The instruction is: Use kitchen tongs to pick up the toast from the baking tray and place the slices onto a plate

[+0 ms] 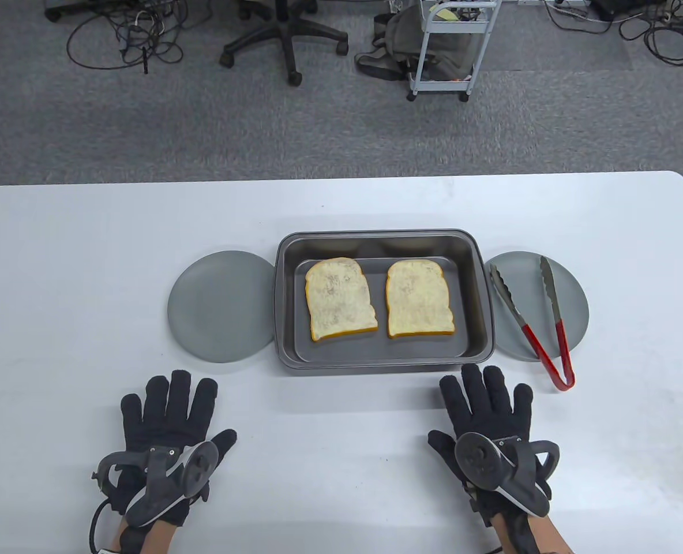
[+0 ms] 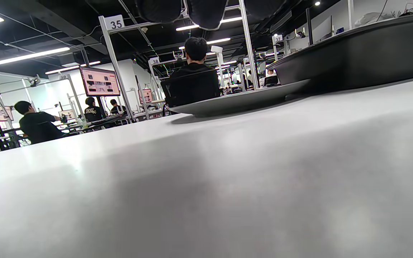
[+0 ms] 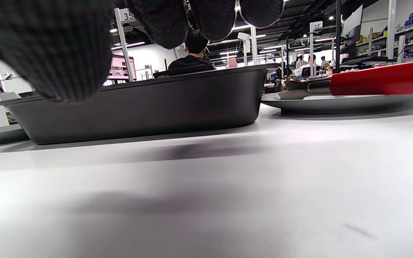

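Two toast slices lie flat in the dark baking tray (image 1: pixel 286 300): one on the left (image 1: pixel 339 299), one on the right (image 1: pixel 419 298). An empty grey plate (image 1: pixel 220 306) sits left of the tray. A second grey plate (image 1: pixel 575 294) on the right carries red-handled metal tongs (image 1: pixel 535 314), spread apart, handle end over the plate's near rim. My left hand (image 1: pixel 165 412) lies flat on the table, fingers straight, below the left plate. My right hand (image 1: pixel 486 404) lies flat just in front of the tray's near right corner. Both hold nothing. The right wrist view shows the tray wall (image 3: pixel 138 107) and red tong handle (image 3: pixel 382 80).
The white table (image 1: pixel 87 259) ends at a far edge, with grey carpet, an office chair base (image 1: pixel 284 40) and a wheeled cart (image 1: pixel 448 52) beyond. In the wrist views, other workstations and seated people (image 2: pixel 194 77) fill the background.
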{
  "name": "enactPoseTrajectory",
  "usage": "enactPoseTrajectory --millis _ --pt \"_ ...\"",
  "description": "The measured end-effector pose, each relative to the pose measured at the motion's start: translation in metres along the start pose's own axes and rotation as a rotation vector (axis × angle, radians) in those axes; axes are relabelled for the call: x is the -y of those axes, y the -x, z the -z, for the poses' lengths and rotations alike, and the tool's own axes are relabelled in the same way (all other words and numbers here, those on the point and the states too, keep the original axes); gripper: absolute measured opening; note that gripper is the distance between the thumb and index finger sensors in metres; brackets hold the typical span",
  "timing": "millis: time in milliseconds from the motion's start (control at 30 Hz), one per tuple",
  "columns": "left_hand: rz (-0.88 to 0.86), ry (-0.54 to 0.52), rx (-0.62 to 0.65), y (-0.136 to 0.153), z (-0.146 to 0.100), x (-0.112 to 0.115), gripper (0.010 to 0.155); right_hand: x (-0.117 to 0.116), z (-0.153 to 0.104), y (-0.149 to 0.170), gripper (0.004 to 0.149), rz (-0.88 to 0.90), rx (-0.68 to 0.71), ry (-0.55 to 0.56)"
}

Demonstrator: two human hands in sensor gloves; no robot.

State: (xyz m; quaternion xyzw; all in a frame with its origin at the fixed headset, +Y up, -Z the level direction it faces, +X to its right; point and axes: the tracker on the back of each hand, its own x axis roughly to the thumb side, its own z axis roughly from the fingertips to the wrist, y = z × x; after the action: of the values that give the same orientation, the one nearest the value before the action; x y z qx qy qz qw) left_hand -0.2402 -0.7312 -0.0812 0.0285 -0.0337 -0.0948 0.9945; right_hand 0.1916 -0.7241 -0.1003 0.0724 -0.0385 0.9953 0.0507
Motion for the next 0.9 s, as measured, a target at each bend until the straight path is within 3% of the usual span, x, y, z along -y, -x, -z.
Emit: enactPoseTrajectory --millis 667,900 --pt "-0.001 -0.009 0.001 0.0 -0.002 -0.001 0.085 0.0 -0.002 0.004 0.085 0.037 -0.018 -0.002" --pt "-0.009 -0.02 0.001 0.0 -0.003 -0.003 0.085 0.004 0.01 0.015 0.086 0.029 -0.077 0.03"
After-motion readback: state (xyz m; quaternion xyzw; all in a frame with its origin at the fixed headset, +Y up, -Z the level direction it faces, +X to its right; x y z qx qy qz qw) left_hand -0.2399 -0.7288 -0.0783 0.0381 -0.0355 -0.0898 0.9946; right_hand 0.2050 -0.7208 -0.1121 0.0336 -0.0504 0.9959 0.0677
